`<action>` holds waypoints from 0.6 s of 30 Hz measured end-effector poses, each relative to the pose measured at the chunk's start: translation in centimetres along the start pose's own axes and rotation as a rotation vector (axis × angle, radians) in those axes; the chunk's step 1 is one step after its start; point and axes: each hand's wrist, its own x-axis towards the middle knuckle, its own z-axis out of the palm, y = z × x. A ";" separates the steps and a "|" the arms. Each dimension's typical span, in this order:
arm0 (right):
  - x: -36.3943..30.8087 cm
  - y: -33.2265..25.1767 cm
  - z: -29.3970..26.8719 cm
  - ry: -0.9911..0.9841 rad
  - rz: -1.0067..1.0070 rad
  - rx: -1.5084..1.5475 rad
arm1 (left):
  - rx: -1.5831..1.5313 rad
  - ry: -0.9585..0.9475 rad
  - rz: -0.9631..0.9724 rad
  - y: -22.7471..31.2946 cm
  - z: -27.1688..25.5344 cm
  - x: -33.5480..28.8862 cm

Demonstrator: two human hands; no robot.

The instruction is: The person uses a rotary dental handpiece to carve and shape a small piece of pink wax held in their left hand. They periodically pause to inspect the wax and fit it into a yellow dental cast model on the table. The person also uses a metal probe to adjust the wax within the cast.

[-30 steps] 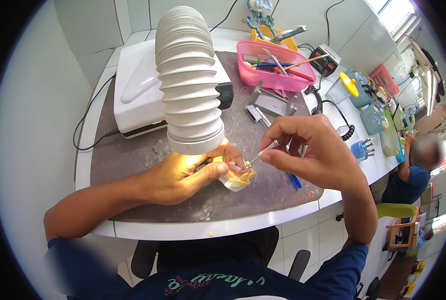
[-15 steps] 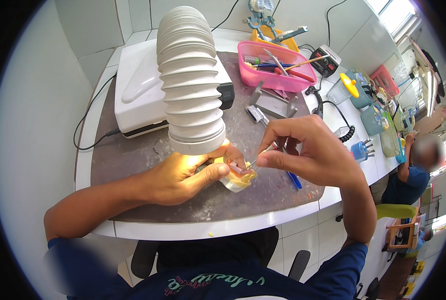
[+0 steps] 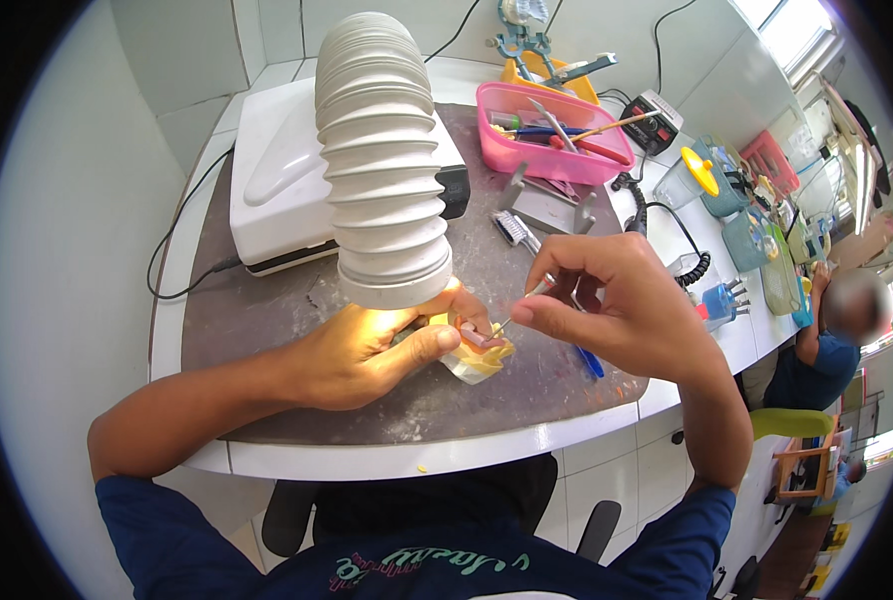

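Observation:
My left hand (image 3: 362,355) is closed around a yellow-and-white plaster dental cast (image 3: 475,370). A pinkish piece (image 3: 479,337), which looks like wax or a denture base, lies on the cast under my fingertips. My right hand (image 3: 627,310) pinches a thin metal dental instrument (image 3: 501,326), its tip down at the cast's right side. Whether that tip touches the surface is too small to tell. Just above my left hand hangs the mouth of a white ribbed suction hose (image 3: 382,180), and light falls on my left fingers there.
A white machine (image 3: 277,170) stands behind the hose. Farther back sits a pink basket (image 3: 557,160) of tools, with a grey metal holder (image 3: 552,208) and a brush (image 3: 512,230) before it. A blue-handled tool (image 3: 591,361) lies beneath my right wrist. Another person (image 3: 817,350) sits at far right.
My right hand has shifted slightly to the right with the instrument, whose tip has moved a little up and away from the pink piece. My left hand and the cast stay put.

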 end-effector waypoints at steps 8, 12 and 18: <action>-0.2 0.6 0.0 0.035 -0.112 0.025 | -0.002 -0.008 0.016 0.0 0.0 0.0; -0.1 0.8 0.2 0.085 -0.038 0.089 | -0.018 -0.003 0.005 -0.2 0.1 0.0; -0.1 0.8 0.2 0.025 0.107 0.143 | -0.005 0.000 0.023 0.0 0.1 0.1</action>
